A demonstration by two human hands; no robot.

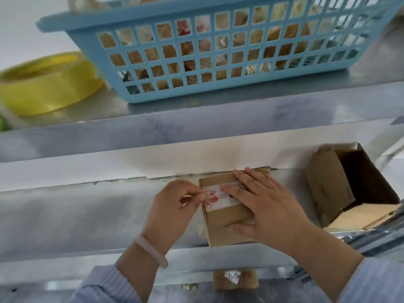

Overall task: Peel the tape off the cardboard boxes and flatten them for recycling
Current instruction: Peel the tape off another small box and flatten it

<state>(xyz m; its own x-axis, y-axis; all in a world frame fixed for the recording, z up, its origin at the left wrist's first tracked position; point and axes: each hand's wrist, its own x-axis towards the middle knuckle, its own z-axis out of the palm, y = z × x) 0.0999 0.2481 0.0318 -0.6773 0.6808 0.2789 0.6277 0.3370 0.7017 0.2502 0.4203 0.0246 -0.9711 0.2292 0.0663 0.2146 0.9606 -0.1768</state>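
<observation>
A small closed cardboard box lies on the metal shelf, sealed by a strip of white tape with red print across its top. My left hand pinches the left end of that tape at the box's left edge, fingers curled. My right hand lies flat on the box top with straight fingers over the tape, its thumb against the near side. Part of the box and tape is hidden under this hand.
An open, empty cardboard box stands to the right on the same shelf. On the shelf above sit a blue plastic basket filled with crumpled tape and a yellow tape roll. Another labelled box shows below the shelf edge.
</observation>
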